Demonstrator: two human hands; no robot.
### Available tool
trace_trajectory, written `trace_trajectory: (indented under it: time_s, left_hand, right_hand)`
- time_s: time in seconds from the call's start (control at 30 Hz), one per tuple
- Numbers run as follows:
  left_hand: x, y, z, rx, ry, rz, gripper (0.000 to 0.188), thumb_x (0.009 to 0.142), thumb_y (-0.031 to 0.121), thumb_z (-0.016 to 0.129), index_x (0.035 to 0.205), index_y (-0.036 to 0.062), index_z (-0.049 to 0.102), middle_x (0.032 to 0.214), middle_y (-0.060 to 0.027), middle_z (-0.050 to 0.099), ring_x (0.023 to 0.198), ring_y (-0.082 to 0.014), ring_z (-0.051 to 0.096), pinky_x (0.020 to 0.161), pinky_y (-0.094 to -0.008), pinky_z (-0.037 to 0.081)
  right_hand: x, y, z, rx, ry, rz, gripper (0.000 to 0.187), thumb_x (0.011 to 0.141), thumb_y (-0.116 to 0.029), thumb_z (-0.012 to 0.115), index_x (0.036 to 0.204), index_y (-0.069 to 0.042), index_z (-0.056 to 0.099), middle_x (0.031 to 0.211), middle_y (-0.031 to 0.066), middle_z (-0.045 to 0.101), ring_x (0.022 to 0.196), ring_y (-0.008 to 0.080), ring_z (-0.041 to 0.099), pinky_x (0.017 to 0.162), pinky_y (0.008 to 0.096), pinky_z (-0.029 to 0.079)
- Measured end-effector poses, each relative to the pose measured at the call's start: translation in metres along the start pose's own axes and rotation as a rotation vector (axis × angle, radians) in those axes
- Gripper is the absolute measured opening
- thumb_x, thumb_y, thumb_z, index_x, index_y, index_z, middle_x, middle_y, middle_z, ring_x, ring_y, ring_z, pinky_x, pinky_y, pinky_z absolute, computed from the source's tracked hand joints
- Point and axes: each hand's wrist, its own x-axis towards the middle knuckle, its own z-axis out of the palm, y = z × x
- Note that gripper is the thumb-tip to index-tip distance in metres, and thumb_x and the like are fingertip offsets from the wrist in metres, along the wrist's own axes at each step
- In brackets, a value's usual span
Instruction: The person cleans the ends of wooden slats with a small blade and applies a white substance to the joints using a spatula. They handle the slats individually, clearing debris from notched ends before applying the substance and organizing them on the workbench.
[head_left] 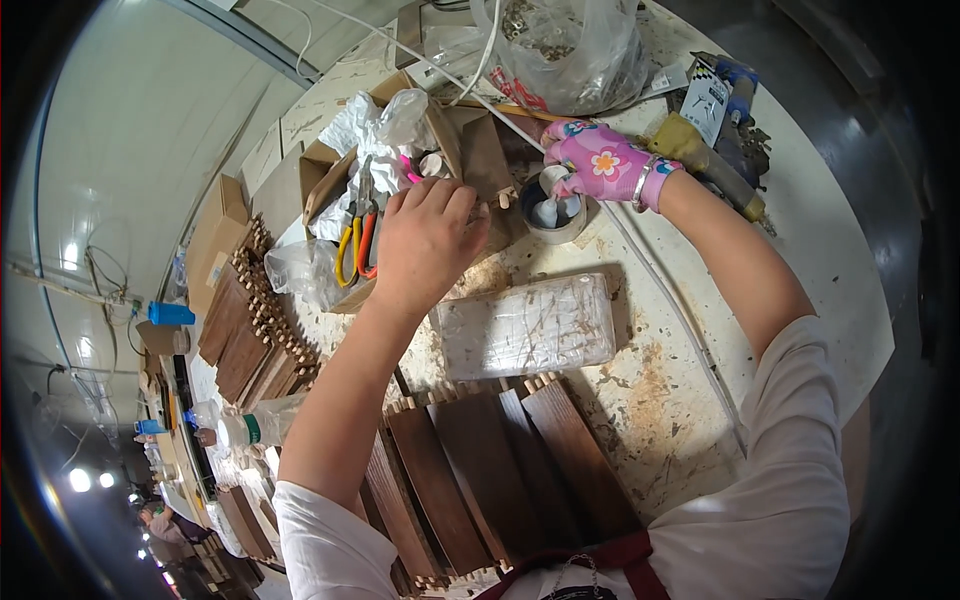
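Note:
My bare left hand (430,235) is curled closed in the middle, its palm side hidden. Pale dowels (506,197) on the end of a brown piece show just beyond its fingertips; whether it grips that piece is unclear. My right hand (602,165) wears a pink flowered glove. It is closed, fingers bent down at the rim of a small round pot (555,222) with whitish contents; what it pinches is mostly hidden. Between my forearms, a flat block wrapped in clear film (528,325) lies on the table. Pliers with red and yellow handles (357,245) rest left of my left hand.
Nearest me lies a row of dark wooden slats (470,470) with dowelled ends. Another stack of slats (245,340) sits at left, beside a clear bottle (245,428). An open cardboard box (317,180), a plastic bag of hardware (565,60) and a white cable (660,285) are around my hands.

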Motion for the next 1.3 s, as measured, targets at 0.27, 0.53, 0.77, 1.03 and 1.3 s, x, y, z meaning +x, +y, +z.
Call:
trace_trajectory:
  time_s: [0.27, 0.53, 0.77, 1.03, 1.3]
  left_hand:
    - [0.003, 0.005, 0.003, -0.015, -0.006, 0.017, 0.031, 0.074, 0.020, 0.071, 0.100, 0.0080, 0.059, 0.101, -0.0063, 0.061, 0.095, -0.0255, 0.059, 0.080, -0.0384, 0.046]
    - [0.009, 0.018, 0.018, -0.015, 0.072, 0.064, 0.020, 0.074, 0.023, 0.069, 0.076, 0.0108, 0.053, 0.074, -0.0041, 0.054, 0.072, -0.0224, 0.058, 0.068, -0.0363, 0.044]
    - [-0.023, -0.004, -0.021, -0.014, 0.002, -0.136, 0.032, 0.074, 0.028, 0.071, 0.098, 0.0107, 0.059, 0.101, -0.0067, 0.059, 0.095, -0.0230, 0.058, 0.080, -0.0380, 0.045]
    - [-0.123, -0.098, -0.043, -0.120, -0.615, -0.843, 0.060, 0.089, 0.055, 0.052, 0.125, 0.0068, 0.053, 0.121, -0.0214, 0.053, 0.111, -0.0387, 0.053, 0.088, -0.0437, 0.048]
    - [-0.137, -0.062, -0.041, -0.017, -0.615, -0.703, 0.051, 0.084, 0.051, 0.060, 0.106, 0.0049, 0.063, 0.090, -0.0160, 0.065, 0.082, -0.0303, 0.066, 0.069, -0.0393, 0.054]
  right_hand:
    - [0.007, 0.004, -0.011, -0.056, -0.170, 0.041, 0.026, 0.081, -0.019, 0.063, 0.102, -0.004, 0.066, 0.121, 0.0111, 0.055, 0.109, 0.0308, 0.055, 0.094, 0.0379, 0.044]
    - [0.011, -0.011, -0.020, 0.322, 0.242, -0.033, 0.030, 0.089, -0.014, 0.053, 0.117, -0.004, 0.060, 0.114, 0.0161, 0.060, 0.103, 0.0321, 0.058, 0.091, 0.0355, 0.045]
    - [0.016, -0.048, -0.025, 0.421, 0.330, -0.061, 0.029, 0.088, -0.010, 0.056, 0.116, -0.002, 0.060, 0.116, 0.0121, 0.060, 0.104, 0.0217, 0.059, 0.087, 0.0304, 0.048]
    - [0.046, -0.125, -0.008, 0.142, 0.242, -0.323, 0.028, 0.091, -0.016, 0.054, 0.115, -0.004, 0.059, 0.112, 0.0159, 0.059, 0.102, 0.0325, 0.059, 0.088, 0.0387, 0.047]
    - [0.040, -0.181, 0.037, -0.205, -0.075, -0.415, 0.041, 0.085, -0.030, 0.062, 0.121, -0.010, 0.057, 0.113, 0.0110, 0.061, 0.109, 0.0275, 0.056, 0.102, 0.0447, 0.034]
